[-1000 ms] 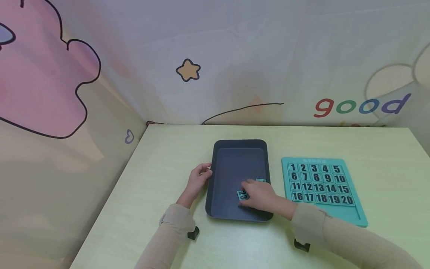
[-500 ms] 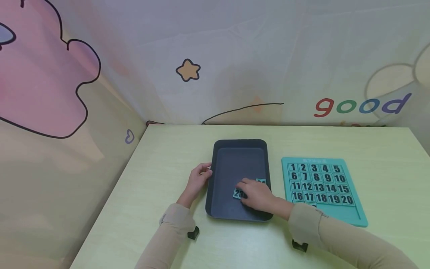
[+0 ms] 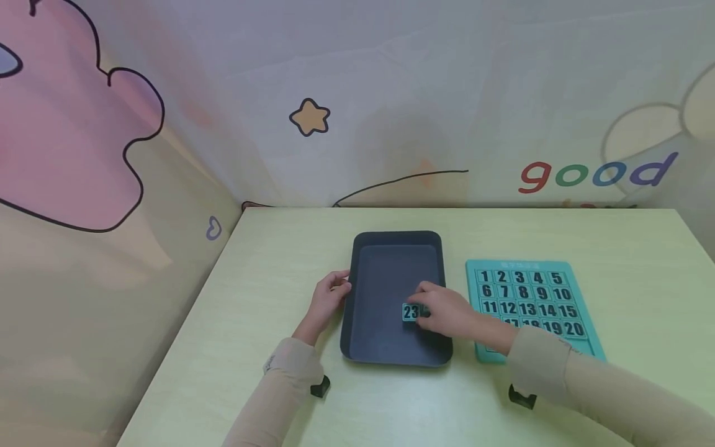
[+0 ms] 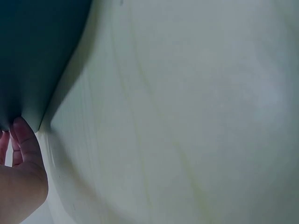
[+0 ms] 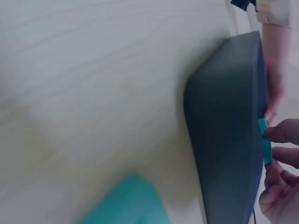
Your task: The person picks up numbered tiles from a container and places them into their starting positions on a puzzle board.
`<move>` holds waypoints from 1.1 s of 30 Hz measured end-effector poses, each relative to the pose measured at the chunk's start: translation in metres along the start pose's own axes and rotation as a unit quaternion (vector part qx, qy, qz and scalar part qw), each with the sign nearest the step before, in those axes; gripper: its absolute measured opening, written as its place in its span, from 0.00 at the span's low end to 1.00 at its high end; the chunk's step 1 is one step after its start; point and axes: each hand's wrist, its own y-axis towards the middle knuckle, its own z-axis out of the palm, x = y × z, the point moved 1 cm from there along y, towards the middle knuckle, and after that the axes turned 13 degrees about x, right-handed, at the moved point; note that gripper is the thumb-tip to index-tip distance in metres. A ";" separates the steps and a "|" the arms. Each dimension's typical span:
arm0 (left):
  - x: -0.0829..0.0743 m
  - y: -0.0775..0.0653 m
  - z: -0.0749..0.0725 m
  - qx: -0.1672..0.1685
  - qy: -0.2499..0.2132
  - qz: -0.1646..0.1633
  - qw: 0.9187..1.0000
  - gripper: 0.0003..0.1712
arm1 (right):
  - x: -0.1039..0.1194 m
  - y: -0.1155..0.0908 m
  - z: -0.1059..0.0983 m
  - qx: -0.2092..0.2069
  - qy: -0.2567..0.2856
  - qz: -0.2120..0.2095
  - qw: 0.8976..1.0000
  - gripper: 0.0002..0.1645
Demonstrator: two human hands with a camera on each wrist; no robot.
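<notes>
In the head view my right hand (image 3: 447,313) is over the dark tray (image 3: 385,261), pinching a teal number tile marked 23 (image 3: 410,311) between thumb and fingers. The right wrist view shows this tile (image 5: 265,141) edge-on at the fingertips, level with the tray's upper rim. A sliver of teal shows behind the fingers; whether it is another tile I cannot tell. My left hand (image 3: 326,301) holds the tray's left rim, thumb and fingers at its edge, as the left wrist view also shows with that hand (image 4: 25,172).
Right of the tray lies a teal number board (image 3: 575,273) with rows of tiles counting up from 1; my right forearm covers its lower left part. A pale wooden table (image 3: 290,242) bears everything, with a printed cloth backdrop (image 3: 391,93) behind it.
The right hand has shifted slightly right and up, bringing tile 23 with it off the tray floor. Tile 24, partly visible half a second ago, is now covered. The left hand stays put.
</notes>
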 end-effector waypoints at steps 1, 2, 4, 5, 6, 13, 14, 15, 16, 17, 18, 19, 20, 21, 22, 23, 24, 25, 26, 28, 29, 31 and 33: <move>0.000 0.000 0.000 0.001 0.000 0.001 1.000 0.18 | -0.002 -0.004 -0.004 -0.002 0.004 -0.004 1.000 0.19; 0.000 0.000 0.000 0.001 -0.002 0.000 1.000 0.18 | -0.005 -0.008 -0.008 -0.004 0.009 -0.007 1.000 0.19; -0.001 0.000 0.000 0.000 -0.002 0.000 1.000 0.18 | -0.010 -0.015 -0.016 -0.005 0.015 -0.005 1.000 0.19; -0.001 0.000 0.000 0.000 -0.003 0.000 1.000 0.18 | -0.014 -0.018 -0.019 -0.005 0.018 -0.003 1.000 0.19; -0.001 0.000 0.000 0.001 -0.005 0.000 1.000 0.18 | -0.017 -0.022 -0.022 -0.003 0.023 -0.001 1.000 0.19; 0.000 0.002 -0.002 0.011 -0.015 0.001 1.000 0.18 | -0.040 -0.049 -0.036 -0.001 0.032 0.012 0.999 0.18; 0.000 0.003 -0.002 0.012 -0.015 0.000 1.000 0.18 | -0.043 -0.053 -0.037 -0.002 0.032 0.013 0.999 0.18; 0.001 0.003 -0.002 0.013 -0.017 0.000 1.000 0.18 | -0.046 -0.057 -0.039 -0.001 0.032 0.015 0.999 0.18; 0.001 0.003 -0.002 0.014 -0.019 -0.001 1.000 0.19 | -0.048 -0.061 -0.040 0.001 0.035 0.017 0.999 0.18; 0.001 0.003 -0.002 0.014 -0.019 -0.002 1.000 0.19 | -0.051 -0.066 -0.041 0.001 0.035 0.020 0.999 0.18; 0.002 0.004 -0.002 0.014 -0.017 -0.004 1.000 0.19 | -0.054 -0.070 -0.042 0.000 0.034 0.021 0.999 0.18; 0.002 0.004 -0.002 0.013 -0.017 -0.006 1.000 0.19 | -0.058 -0.074 -0.042 0.001 0.033 0.022 0.999 0.18; 0.002 0.004 -0.001 0.011 -0.017 -0.008 1.000 0.19 | -0.061 -0.078 -0.042 -0.001 0.030 0.021 0.999 0.18; 0.002 0.004 -0.001 0.008 -0.015 -0.008 1.000 0.19 | -0.065 -0.082 -0.042 -0.004 0.027 0.022 0.999 0.18; 0.001 0.003 -0.001 0.007 -0.012 -0.008 1.000 0.19 | -0.069 -0.086 -0.041 -0.007 0.023 0.023 0.999 0.17; 0.001 0.003 -0.001 0.004 -0.008 -0.007 1.000 0.18 | -0.073 -0.090 -0.040 -0.012 0.015 0.025 1.000 0.17; 0.001 0.003 0.000 0.002 -0.005 -0.007 1.000 0.18 | -0.077 -0.094 -0.039 -0.015 0.012 0.027 0.999 0.17; 0.001 0.002 0.000 0.000 -0.004 -0.006 1.000 0.18 | -0.081 -0.098 -0.039 -0.018 0.010 0.028 0.999 0.17; 0.001 0.002 0.000 -0.001 -0.002 -0.006 1.000 0.18 | -0.084 -0.102 -0.038 -0.022 0.008 0.031 0.999 0.16; 0.001 0.001 0.000 -0.003 0.002 -0.004 1.000 0.18 | -0.090 -0.109 -0.037 -0.025 0.012 0.038 0.999 0.17; 0.001 0.001 0.000 -0.004 0.002 -0.005 1.000 0.18 | -0.093 -0.113 -0.037 -0.026 0.015 0.040 0.999 0.17; 0.001 0.001 0.001 -0.005 0.002 -0.007 1.000 0.18 | -0.098 -0.119 -0.037 -0.028 0.019 0.043 0.999 0.17; 0.000 0.001 0.001 -0.006 0.002 -0.008 1.000 0.18 | -0.103 -0.124 -0.036 -0.024 0.021 0.051 0.998 0.17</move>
